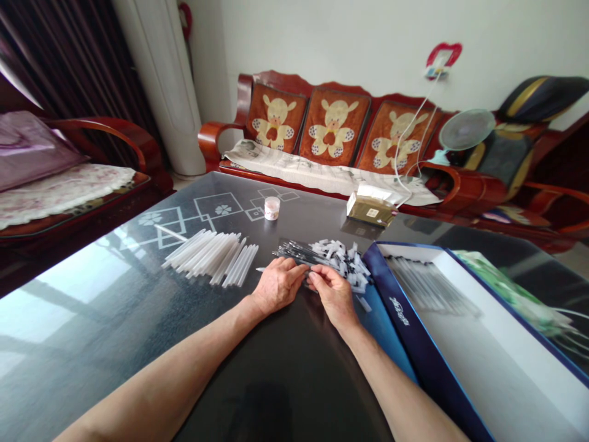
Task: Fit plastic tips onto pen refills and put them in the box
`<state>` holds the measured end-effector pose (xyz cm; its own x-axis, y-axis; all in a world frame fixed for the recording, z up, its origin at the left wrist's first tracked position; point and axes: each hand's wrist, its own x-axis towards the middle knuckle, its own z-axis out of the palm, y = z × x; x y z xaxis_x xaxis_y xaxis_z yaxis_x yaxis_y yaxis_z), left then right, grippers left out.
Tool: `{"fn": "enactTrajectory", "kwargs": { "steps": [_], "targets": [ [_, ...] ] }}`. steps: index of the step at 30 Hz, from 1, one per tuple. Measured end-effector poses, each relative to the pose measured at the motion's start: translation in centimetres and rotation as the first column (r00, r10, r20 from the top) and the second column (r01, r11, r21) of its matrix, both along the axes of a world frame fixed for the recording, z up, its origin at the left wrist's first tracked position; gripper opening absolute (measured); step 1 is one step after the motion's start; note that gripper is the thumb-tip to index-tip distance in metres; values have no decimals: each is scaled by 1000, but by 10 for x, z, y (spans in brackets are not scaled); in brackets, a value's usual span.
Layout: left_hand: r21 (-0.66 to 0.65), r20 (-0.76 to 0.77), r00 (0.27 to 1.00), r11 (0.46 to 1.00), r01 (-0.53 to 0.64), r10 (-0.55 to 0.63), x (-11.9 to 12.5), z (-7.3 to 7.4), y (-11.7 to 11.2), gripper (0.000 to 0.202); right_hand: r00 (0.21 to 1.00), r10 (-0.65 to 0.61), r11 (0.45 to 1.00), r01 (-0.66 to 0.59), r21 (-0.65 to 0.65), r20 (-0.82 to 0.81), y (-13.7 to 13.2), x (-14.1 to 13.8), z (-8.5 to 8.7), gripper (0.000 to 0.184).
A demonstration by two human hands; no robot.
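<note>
My left hand is closed around a slim pen, whose pale tip sticks out to the left; the fingers cover most of it. Close against it, my right hand pinches something small at the pen's other end, too hidden to make out. Just beyond both hands lies a bundle of thin dark pen refills. A heap of small white and black pen caps spreads to the right of the refills. On the left, several whitish translucent pen barrels lie side by side on the dark glossy table.
A blue box with white inside stands at right, holding a row of clear pens. A green plastic packet lies beyond its far side. Farther back are a small round jar and a tissue pack. A wooden sofa stands behind.
</note>
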<state>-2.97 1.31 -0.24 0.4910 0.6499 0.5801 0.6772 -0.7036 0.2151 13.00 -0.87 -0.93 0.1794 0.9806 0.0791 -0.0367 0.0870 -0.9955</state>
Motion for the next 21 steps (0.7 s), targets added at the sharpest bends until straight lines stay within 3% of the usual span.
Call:
{"fn": "enactTrajectory", "kwargs": {
  "steps": [9, 13, 17, 21],
  "targets": [
    [33, -39, 999, 999, -33, 34, -1, 2, 1, 31, 997, 64, 998, -65, 17, 40, -2, 2, 4, 29],
    [34, -55, 998, 999, -34, 36, -1, 4, 0, 31, 958, 53, 991, -85, 103, 283, -3, 8, 6, 22],
    [33, -75, 997, 999, -5, 7, 0, 7, -2, 30, 841, -26, 974, -99, 202, 541, -3, 12, 9, 21],
    [43, -81, 996, 999, 25, -21, 1, 8, -4, 31, 781, -65, 970, -95, 222, 621, -5, 10, 10, 32]
  ]
}}
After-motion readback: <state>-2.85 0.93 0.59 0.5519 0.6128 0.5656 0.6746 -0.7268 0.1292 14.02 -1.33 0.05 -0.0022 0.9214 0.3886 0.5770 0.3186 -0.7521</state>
